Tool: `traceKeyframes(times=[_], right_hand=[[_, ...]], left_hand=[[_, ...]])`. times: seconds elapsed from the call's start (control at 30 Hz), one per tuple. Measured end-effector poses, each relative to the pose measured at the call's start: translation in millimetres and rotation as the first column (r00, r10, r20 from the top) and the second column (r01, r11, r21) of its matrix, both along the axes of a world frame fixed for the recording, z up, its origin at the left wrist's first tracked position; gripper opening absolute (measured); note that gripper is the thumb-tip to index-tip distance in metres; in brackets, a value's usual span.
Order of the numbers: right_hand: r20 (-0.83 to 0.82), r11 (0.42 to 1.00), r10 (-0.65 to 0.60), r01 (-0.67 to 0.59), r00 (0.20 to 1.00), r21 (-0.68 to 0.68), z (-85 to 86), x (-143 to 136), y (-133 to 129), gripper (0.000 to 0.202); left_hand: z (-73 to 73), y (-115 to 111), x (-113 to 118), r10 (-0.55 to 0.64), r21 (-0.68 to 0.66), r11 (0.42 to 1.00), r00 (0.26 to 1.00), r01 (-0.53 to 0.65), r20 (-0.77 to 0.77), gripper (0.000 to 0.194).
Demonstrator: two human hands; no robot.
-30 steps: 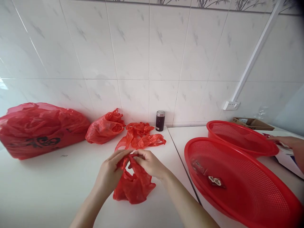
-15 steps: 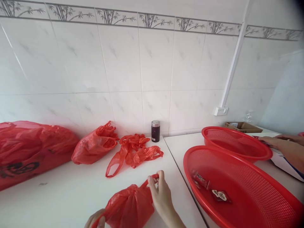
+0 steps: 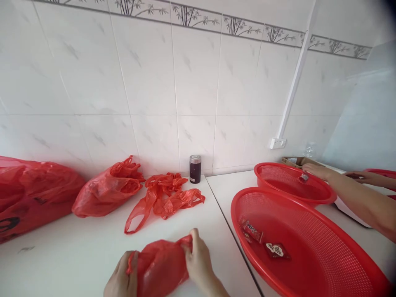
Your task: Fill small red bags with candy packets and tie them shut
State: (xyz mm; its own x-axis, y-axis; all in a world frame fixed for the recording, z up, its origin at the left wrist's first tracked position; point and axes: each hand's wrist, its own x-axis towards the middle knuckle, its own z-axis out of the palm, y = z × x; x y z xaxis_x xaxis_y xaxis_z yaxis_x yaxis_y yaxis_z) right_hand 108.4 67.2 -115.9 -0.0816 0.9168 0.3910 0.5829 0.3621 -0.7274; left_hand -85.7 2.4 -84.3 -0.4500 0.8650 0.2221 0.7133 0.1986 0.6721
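Clamped on opposite sides of the red bag point(image 3: 162, 268), left hand point(image 3: 121, 275) and right hand point(image 3: 199, 260) have it at the table's point(image 3: 77, 255) near edge, crumpled bags point(image 3: 167, 198) beyond, large basket point(image 3: 305, 247) with packets point(image 3: 276, 250) to the right.

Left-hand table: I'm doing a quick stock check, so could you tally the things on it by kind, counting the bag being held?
Bulging red bags: 3 (printed bag, middle bag, held bag)
Heap of loose red plastic: 1 (bags within it can't be counted)
Dark flask: 1
Total: 5
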Motion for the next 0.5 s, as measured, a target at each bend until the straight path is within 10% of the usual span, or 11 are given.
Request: traceKeyframes(times=[0.23,0.5], right_hand=[[0.297,0.999,-0.034,0.032,0.954,0.013,2.0,11.5,7.6,0.014],[0.317,0.999,-0.006,0.017,0.948,-0.030,2.6,15.2,4.3,0.012]], left_hand=[[-5.8,15.3,1.6,-0.035,-0.344,0.938,0.978,-0.039,-0.207,0.033],[-4.2,16.8,-3.2,0.015,-0.351,0.933,0.981,-0.083,-0.194,0.045]])
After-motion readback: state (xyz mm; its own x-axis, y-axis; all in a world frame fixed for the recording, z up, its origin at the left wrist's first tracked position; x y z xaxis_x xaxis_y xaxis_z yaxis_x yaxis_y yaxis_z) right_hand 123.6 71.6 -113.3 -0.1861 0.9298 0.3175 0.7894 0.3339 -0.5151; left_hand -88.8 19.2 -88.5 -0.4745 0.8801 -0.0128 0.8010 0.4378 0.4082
